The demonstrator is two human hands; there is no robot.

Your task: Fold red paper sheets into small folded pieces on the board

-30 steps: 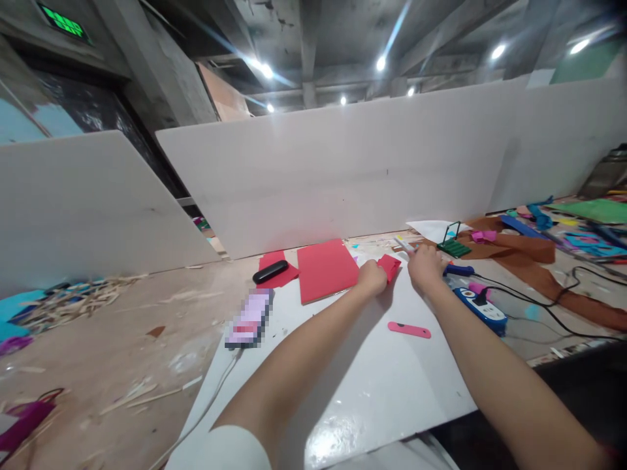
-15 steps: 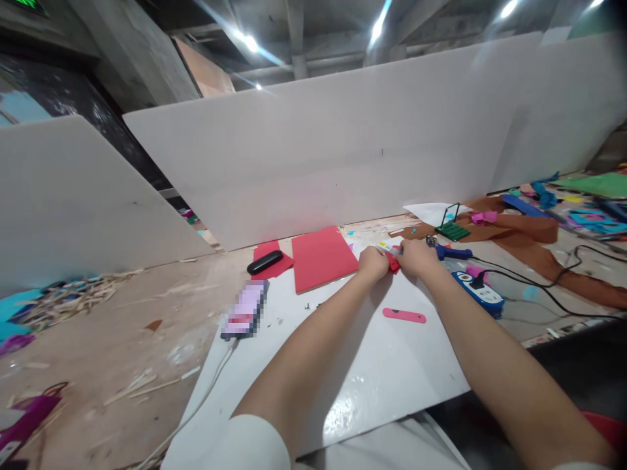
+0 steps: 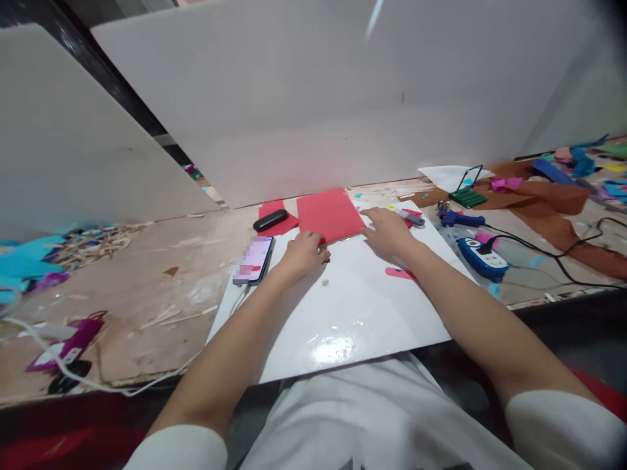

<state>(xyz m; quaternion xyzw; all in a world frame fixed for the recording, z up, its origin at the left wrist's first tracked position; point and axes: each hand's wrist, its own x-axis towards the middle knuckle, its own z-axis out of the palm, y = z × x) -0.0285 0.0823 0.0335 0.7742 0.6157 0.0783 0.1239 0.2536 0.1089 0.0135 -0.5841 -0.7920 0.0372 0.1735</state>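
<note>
- Two hands meet the red foam sheet [image 3: 327,214], which lies just beyond them on the white board [image 3: 343,326], long axis running away.
- Left hand [image 3: 304,254] curls at its near edge; grip unclear. Right hand [image 3: 389,232] lies open, flat by the right corner.
- Littered wooden bench [image 3: 147,281]; white partitions [image 3: 294,98] behind.

Just left of the left hand [image 3: 304,253] lies a phone [image 3: 255,260], and beyond it a black case [image 3: 270,220] rests on a red scrap [image 3: 268,209]. A pink utility knife [image 3: 399,273] lies just nearer than the right hand [image 3: 386,230]. To that hand's right are a blue glue gun [image 3: 460,220], a blue-and-white power strip [image 3: 482,256] and, farther off, a green stand [image 3: 467,196]. Wood splinters [image 3: 93,240] lie well to the left.
</note>
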